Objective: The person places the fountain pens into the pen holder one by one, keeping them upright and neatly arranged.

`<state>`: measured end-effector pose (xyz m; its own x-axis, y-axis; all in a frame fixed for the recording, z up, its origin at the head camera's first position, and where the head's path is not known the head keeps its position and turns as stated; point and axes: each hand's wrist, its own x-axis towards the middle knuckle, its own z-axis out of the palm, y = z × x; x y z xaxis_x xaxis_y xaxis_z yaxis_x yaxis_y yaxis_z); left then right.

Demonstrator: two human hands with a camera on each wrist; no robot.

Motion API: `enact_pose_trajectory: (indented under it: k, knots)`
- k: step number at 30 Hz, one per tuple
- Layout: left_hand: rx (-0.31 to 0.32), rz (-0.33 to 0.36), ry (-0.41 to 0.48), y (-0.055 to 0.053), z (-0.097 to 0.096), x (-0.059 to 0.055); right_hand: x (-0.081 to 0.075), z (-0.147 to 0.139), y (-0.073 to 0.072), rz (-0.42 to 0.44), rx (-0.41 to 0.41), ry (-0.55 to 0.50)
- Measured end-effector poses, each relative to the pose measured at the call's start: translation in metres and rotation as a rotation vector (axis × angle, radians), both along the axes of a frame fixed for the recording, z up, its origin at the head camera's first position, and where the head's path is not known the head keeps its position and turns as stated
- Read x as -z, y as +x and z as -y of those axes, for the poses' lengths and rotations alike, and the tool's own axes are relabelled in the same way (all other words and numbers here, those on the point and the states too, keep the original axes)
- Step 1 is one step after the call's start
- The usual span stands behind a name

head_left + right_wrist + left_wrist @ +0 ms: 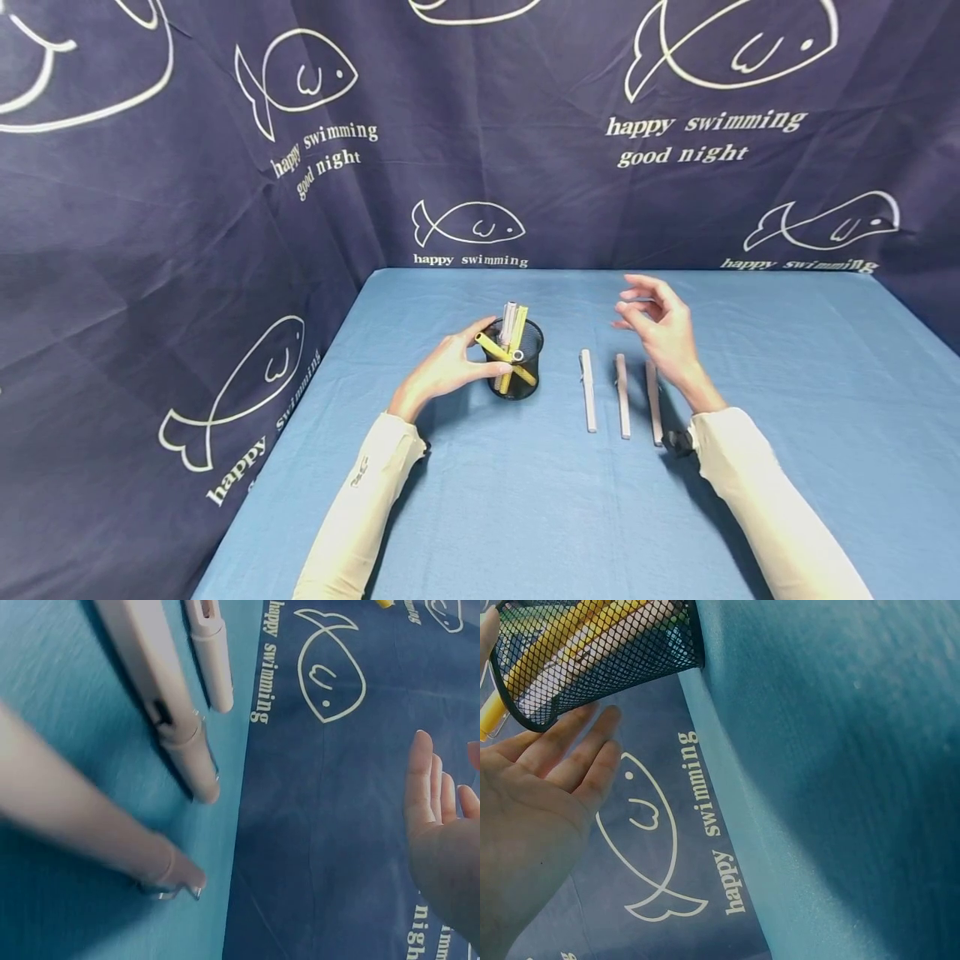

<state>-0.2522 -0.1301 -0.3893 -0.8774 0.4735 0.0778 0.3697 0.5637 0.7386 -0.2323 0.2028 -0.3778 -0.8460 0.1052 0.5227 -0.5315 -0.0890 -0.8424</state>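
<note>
Mesh pen cup (532, 357) stands upright on the blue tablecloth (480, 517), with yellow pens (521, 327) and pale pink ones (508, 319) poking above its rim at several slants. One yellow pen leans out over the cup's left side. Left of the cup, the left hand (448, 367) holds it: thumb across its near side, fingers round its far left, spread about as wide as the cup. That grip probably serves to steady a light holder that the leaning pens could unbalance.

Right of the cup lie three loose pale pink pens, the nearest (588, 392), the middle one (623, 396) and the outermost (653, 396). They are roughly parallel and apart from one another, a spacing that seems meant to let each be picked up singly. Beyond their far ends, the right hand (667, 332) is raised above the cloth, fingers loosely bent and parted from the thumb, with nothing seen in its grasp.

A strip of bare cloth separates the cup from the nearest loose pen, giving some sideways room. Behind the cup, the cloth reaches a far edge against the fish-print backdrop (570, 217); leftward, past the left hand, the table's slanting edge is nearer than the one on the right.
</note>
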Motion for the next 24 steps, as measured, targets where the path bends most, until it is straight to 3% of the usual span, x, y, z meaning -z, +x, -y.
enact_pose_trajectory:
  k: [24]
  knots:
    - [-0.001, 0.003, 0.003, 0.001, 0.000, 0.001, 0.011, -0.039, 0.012, 0.043, -0.016, -0.032]
